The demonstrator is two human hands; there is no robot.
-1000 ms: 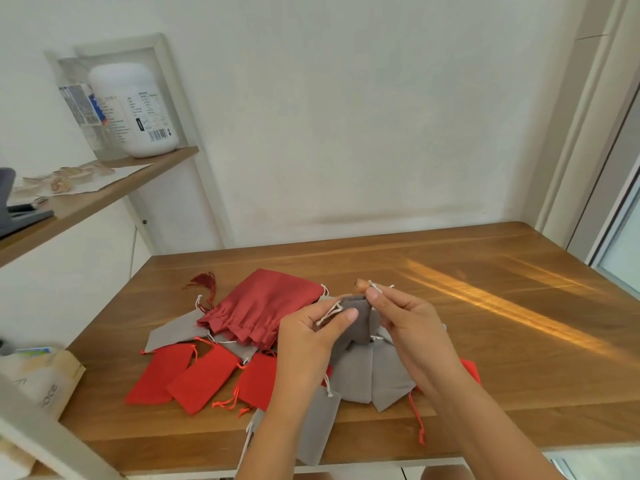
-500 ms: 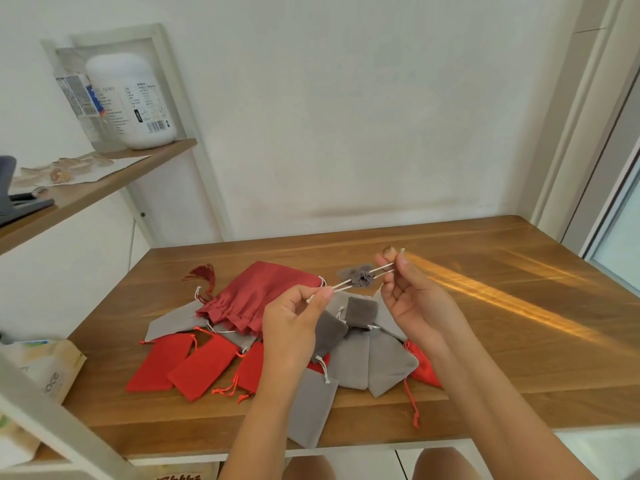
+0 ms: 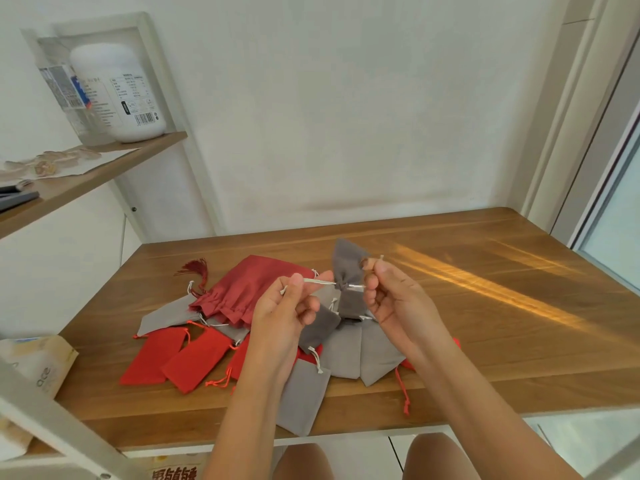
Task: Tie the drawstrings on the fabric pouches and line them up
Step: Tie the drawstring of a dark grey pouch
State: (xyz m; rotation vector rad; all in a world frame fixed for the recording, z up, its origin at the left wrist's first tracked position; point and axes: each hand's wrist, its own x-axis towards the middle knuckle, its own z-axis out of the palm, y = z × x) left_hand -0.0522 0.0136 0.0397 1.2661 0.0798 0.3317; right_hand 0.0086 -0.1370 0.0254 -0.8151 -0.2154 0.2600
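A small grey pouch (image 3: 346,261) hangs in the air above the table, its mouth cinched tight, its body pointing up and away. My left hand (image 3: 284,313) pinches the pouch's left white drawstring (image 3: 317,281). My right hand (image 3: 391,299) pinches the right drawstring, the string's end poking out above the fingers. Below lies a heap of pouches: several grey ones (image 3: 346,351), several small red ones (image 3: 194,358) and a large dark red pouch (image 3: 249,289).
The wooden table (image 3: 485,323) runs wide to the right of the heap. A shelf (image 3: 86,178) at the left carries a white bottle (image 3: 121,95). A paper bag (image 3: 38,365) sits at the table's left edge. A white frame bar (image 3: 59,431) crosses the lower left.
The strings were pulled apart, closing the pouch's mouth. The pouch flipped up, so its body now stands above the strings. Both hands rose slightly.
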